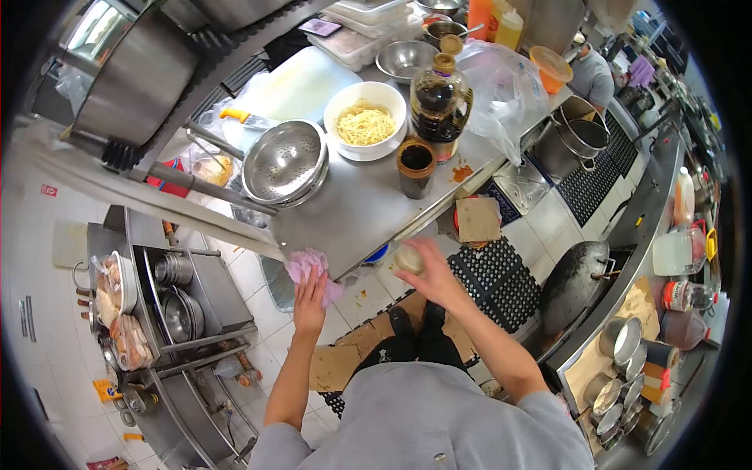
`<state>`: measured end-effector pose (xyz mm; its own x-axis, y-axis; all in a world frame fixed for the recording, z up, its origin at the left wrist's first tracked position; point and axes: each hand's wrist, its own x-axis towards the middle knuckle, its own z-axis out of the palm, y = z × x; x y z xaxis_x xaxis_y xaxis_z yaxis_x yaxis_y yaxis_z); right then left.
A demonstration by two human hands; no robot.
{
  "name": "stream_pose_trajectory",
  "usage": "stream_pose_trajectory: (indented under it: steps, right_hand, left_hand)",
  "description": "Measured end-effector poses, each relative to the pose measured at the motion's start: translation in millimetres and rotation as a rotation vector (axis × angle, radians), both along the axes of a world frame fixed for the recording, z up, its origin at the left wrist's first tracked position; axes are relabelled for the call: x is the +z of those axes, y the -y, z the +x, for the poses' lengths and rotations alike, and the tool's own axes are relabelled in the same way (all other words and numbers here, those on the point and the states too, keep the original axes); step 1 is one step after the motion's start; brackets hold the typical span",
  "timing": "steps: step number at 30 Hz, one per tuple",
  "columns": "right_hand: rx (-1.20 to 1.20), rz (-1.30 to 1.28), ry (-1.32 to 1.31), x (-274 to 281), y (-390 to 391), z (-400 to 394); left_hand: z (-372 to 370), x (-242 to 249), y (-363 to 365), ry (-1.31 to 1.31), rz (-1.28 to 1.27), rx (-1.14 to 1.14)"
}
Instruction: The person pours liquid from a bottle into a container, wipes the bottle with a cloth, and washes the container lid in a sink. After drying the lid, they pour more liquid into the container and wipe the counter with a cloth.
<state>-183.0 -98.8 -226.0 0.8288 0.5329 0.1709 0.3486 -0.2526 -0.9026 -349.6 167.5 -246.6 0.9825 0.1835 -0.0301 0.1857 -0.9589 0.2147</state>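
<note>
My left hand (310,296) presses on a crumpled pink cloth (308,266) at the near corner of the steel table (345,223). My right hand (432,274) is off the table's front edge, its fingers closed around a small, pale, round object (408,259), perhaps a jar or lid. Farther up the table stand a dark-filled container (416,168) and a large bottle of dark sauce (440,106). Beside them are a white bowl of noodles (366,121) and stacked metal colanders (283,163). A brown spill (462,173) lies near the bottle.
A yellow-handled knife (249,118) lies by a white cutting board (301,86). Large pots (576,137) stand beyond the table's end. On my right are a wok (576,286) and a counter with small pans (620,338). Another person (593,78) stands at the back right.
</note>
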Motion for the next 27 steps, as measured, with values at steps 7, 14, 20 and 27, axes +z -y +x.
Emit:
stream_pose_trajectory:
  steps: [7, 14, 20, 27]
  right_hand:
    - [0.141, -0.142, 0.408, -16, -125, 48]
    - [0.263, 0.196, -0.203, 1, -68, -66]
    - [-0.192, 0.935, -1.437, -54, -1, -134]
    - [-0.744, 0.895, -0.557, -57, 7, 23]
  left_hand:
    - [-66, 31, -2, 0.426, -0.454, 0.248]
    - [-59, 65, 38, 0.399, -1.084, 0.304]
    - [-44, 72, 82, -0.014, -0.866, -0.031]
    - [-46, 63, 51, 0.186, -0.885, 0.503]
